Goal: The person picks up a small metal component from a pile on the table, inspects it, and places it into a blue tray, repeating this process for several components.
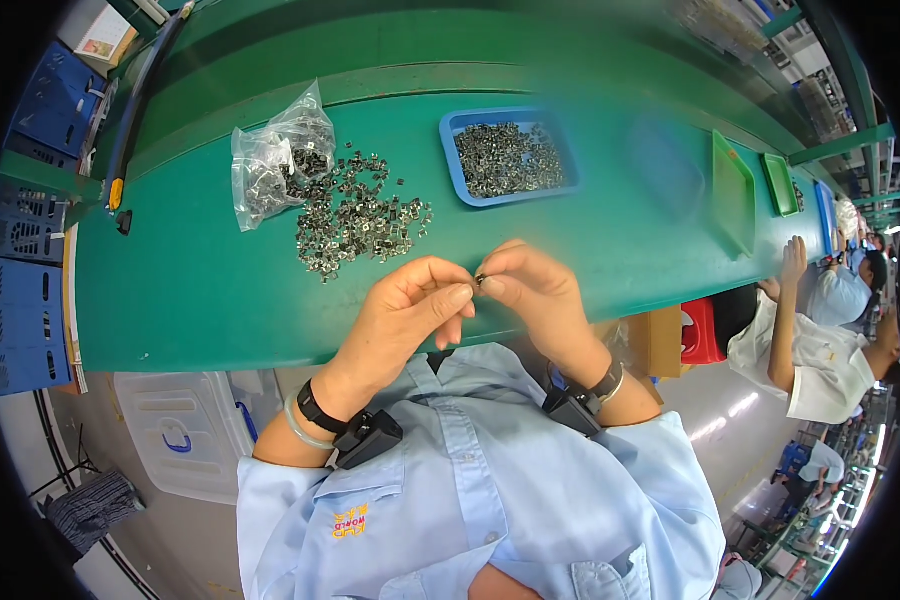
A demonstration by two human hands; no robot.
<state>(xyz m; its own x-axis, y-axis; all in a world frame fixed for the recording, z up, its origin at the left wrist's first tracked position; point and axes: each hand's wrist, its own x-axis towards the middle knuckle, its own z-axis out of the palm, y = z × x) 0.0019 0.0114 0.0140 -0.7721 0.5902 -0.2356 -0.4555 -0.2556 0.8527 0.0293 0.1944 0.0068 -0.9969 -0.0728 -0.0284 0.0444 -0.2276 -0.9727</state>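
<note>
My left hand (417, 303) and my right hand (538, 293) meet above the front part of the green table, fingertips almost touching. Between the thumb and forefinger of the right hand is a tiny dark part (480, 280), too small to make out fully. The left thumb and forefinger are pinched together beside it; whatever they hold is hidden. Just beyond the left hand lies a loose pile of small black and silver metal parts (360, 222). A clear plastic bag (260, 180) with more of them leans at the pile's left. Farther back, a blue tray (454, 165) holds many similar parts.
The green tabletop (200, 290) runs along a green back ledge. Green trays (734, 195) stand at the right, near a co-worker's raised hand (793, 260). Blue crates (25, 325) are stacked at the left. Below the table edge are a clear lidded box (175, 430) and a red stool (702, 332).
</note>
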